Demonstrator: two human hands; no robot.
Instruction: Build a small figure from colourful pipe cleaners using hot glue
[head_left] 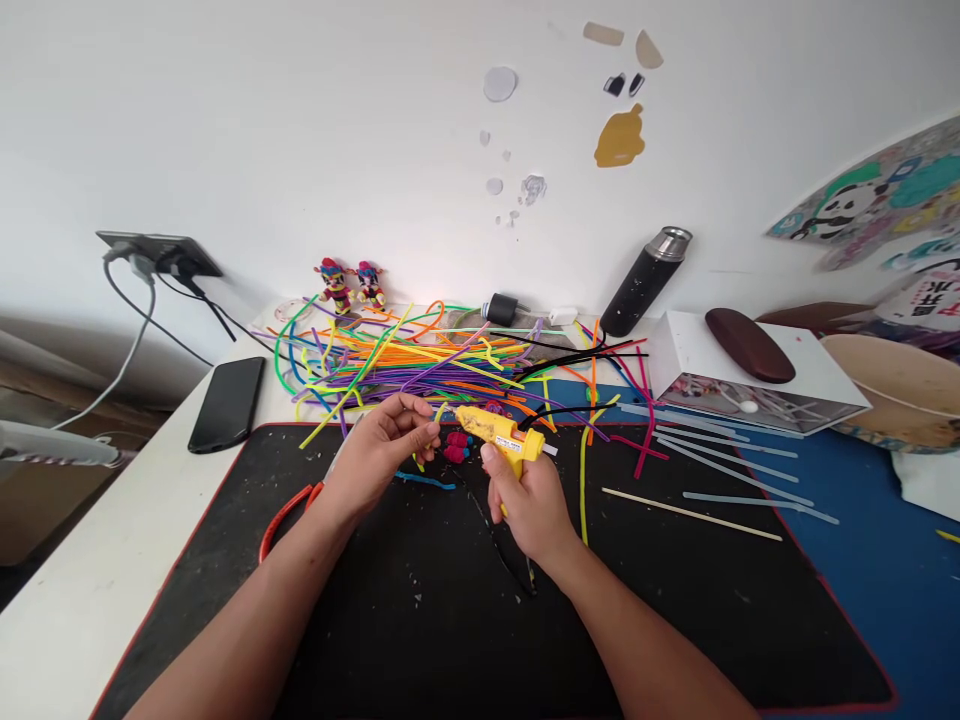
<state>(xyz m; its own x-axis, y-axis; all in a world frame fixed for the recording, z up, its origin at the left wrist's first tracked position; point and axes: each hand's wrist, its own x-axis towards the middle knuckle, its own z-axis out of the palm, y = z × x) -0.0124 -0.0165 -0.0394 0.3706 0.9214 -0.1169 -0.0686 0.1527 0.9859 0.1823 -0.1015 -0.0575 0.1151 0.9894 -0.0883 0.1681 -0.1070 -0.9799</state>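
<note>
My right hand (529, 498) is wrapped round the handle of a yellow hot glue gun (487, 424), whose nozzle points left. A clear glue stick end (550, 450) pokes out of its back. With thumb and fingers pinched together, my left hand (394, 440) holds a short yellow-green pipe cleaner (441, 411) right by the nozzle. I cannot tell whether the two touch. Just below the gun, a small pink and blue wound piece (457, 447) lies on the black mat (405, 640). A blue pipe cleaner (425, 481) rests nearby, and orange-handled scissors (285, 517) lie partly under my left forearm.
A heap of coloured pipe cleaners (442, 365) spreads behind the mat, with two small figures (334, 283) behind it. Glue sticks (739, 460) and a wooden stick (690, 514) lie right. A phone (226, 403), a black flask (646, 282) and a white box (675, 345) stand around.
</note>
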